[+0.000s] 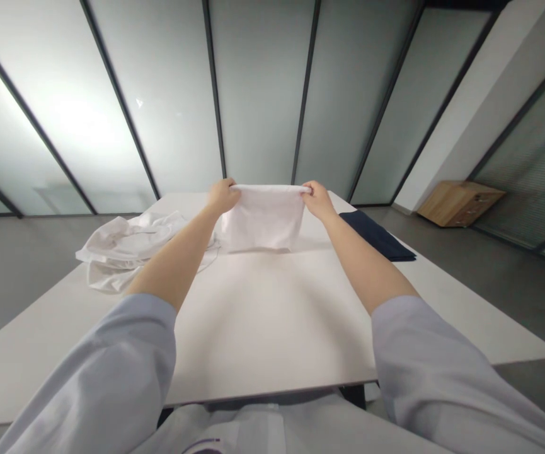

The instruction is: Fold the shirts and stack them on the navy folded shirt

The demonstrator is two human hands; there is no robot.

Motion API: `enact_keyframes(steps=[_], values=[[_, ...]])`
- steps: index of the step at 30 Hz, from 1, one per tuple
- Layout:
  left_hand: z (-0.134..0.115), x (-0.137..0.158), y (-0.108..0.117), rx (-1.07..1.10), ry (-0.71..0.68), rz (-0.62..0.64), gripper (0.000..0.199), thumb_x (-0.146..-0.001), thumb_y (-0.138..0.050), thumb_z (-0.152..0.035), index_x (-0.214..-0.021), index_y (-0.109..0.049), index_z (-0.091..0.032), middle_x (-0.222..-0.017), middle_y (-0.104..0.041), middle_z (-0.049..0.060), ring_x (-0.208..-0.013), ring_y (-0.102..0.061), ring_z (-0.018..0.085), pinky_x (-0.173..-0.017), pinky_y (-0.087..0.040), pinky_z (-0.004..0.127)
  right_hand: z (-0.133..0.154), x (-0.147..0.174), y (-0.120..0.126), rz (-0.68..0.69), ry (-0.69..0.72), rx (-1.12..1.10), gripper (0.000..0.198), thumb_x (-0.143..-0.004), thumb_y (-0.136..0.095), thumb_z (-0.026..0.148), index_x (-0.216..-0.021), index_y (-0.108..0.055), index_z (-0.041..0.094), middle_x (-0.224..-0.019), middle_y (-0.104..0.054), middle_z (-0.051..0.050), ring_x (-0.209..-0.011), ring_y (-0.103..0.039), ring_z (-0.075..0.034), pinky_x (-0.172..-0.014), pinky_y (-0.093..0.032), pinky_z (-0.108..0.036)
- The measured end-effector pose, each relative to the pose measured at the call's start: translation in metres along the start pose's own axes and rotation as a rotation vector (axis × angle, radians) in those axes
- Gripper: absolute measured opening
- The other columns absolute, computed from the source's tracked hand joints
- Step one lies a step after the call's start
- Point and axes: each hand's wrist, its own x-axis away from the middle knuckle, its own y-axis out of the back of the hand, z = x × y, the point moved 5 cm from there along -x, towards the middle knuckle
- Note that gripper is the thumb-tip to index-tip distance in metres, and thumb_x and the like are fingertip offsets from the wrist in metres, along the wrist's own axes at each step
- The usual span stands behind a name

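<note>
One heap and navy fabric flank held cloth.

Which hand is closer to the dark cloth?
Right. The right hand is left of the dark cloth, holding one end of the white cloth; the left hand is farther left, holding the other end.

Glare, L glass (v. bright); soft shadows.

Plain white cloth, dark navy fabric, white tabletop, pale grey sleeves, brown wood-grain cabinet
</note>
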Motion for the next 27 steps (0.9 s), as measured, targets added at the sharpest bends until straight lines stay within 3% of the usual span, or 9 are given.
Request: enact_keyframes(steps=[2,5,9,12,16,22,27], values=[[-0.003,0.003,0.005,-0.064,-0.056,-0.078,0.035,-0.076,-0.048,-0.022,-0.108,-0.063,-0.016,-0.101,-0.066,0.011,-0.101,-0.058,0.026,-0.089,-0.044,0.038,0.005,0.003,0.006,-0.044,0.147,0.107,0.024,-0.074,-0.047,0.02,-0.094,-0.06,0.019,-0.095,-0.067,-0.008,-0.088,-0.059,-0.024,-0.08,-0.044,-0.036],[0.003,0.021,-0.008,-0.178,-0.18,-0.018,0.04,-0.076,-0.051,-0.02,-0.115,-0.059,-0.018,-0.113,-0.064,0.012,-0.114,-0.054,0.027,-0.1,-0.039,0.041,0.0,0.028,0.003,0.005,0.269,0.259,0.033,-0.077,-0.046,0.018,-0.106,-0.061,0.019,-0.108,-0.067,-0.011,-0.099,-0.059,-0.027,-0.089,-0.043,-0.041],[0.028,0.071,-0.062,-0.306,-0.35,0.32,0.045,-0.072,-0.052,-0.018,-0.117,-0.059,-0.02,-0.119,-0.064,0.009,-0.122,-0.052,0.025,-0.102,-0.039,0.036,-0.021,0.086,-0.024,0.273,0.316,0.344,0.033,-0.07,-0.052,0.014,-0.1,-0.065,0.018,-0.116,-0.066,-0.012,-0.109,-0.058,-0.027,-0.095,-0.041,-0.039],[0.052,0.109,-0.099,-0.309,-0.279,0.572,0.048,-0.073,-0.051,-0.02,-0.12,-0.059,-0.019,-0.118,-0.066,0.009,-0.111,-0.06,0.024,-0.096,-0.044,0.033,-0.039,0.125,-0.046,0.508,0.208,0.323,0.026,-0.069,-0.056,0.017,-0.092,-0.067,0.019,-0.105,-0.071,-0.008,-0.094,-0.063,-0.023,-0.085,-0.045,-0.031],[0.062,0.132,-0.108,-0.12,-0.173,0.479,0.055,-0.072,-0.051,-0.022,-0.127,-0.056,-0.016,-0.124,-0.064,0.013,-0.112,-0.061,0.026,-0.098,-0.043,0.033,-0.054,0.144,-0.052,0.564,0.07,0.221,0.026,-0.07,-0.058,0.02,-0.094,-0.068,0.02,-0.094,-0.073,-0.006,-0.083,-0.065,-0.021,-0.08,-0.047,-0.03],[0.069,0.137,-0.105,0.092,-0.15,0.412,0.057,-0.064,-0.052,-0.019,-0.12,-0.063,-0.019,-0.125,-0.065,0.008,-0.117,-0.058,0.026,-0.103,-0.04,0.032,-0.064,0.146,-0.051,0.546,0.088,0.117,0.048,-0.064,-0.062,0.013,-0.111,-0.068,0.023,-0.124,-0.065,-0.006,-0.117,-0.057,-0.024,-0.103,-0.04,-0.036],[0.079,0.133,-0.097,0.237,-0.005,0.331,0.04,-0.073,-0.05,-0.036,-0.099,-0.072,-0.016,-0.098,-0.073,0.008,-0.096,-0.065,0.027,-0.088,-0.048,0.034,-0.068,0.145,-0.052,0.49,0.031,0.067,0.038,-0.071,-0.059,0.016,-0.107,-0.07,0.021,-0.118,-0.068,-0.006,-0.113,-0.06,-0.023,-0.101,-0.042,-0.036]])
